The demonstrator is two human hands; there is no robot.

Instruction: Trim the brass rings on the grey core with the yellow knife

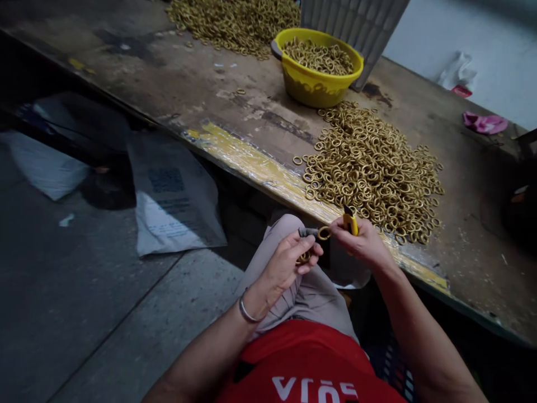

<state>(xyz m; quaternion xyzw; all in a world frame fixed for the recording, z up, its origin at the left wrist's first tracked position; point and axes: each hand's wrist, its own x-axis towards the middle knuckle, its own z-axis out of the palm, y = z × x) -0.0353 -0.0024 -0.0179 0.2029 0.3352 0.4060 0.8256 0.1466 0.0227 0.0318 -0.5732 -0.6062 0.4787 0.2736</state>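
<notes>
Several brass-coloured rings (302, 258) sit in the curled fingers of my left hand (289, 257). A covered finger or dark grey wrapped piece (308, 232) points from that hand toward my right hand; I cannot tell which it is. My right hand (361, 240) pinches a single brass-coloured ring (323, 233) at the fingertips, between the two hands. The same hand also holds a yellow utility knife (350, 222), its dark end pointing up. Just beyond the hands, a large pile of rings (373, 168) lies on the worktable (251, 120).
A yellow basin (316, 89) full of rings stands behind the pile, against a grey ribbed crate (350, 22). Another ring heap (239, 25) lies at the far left. Yellow tape (260, 162) covers the table's front edge. White sacks (172, 196) lie on the floor.
</notes>
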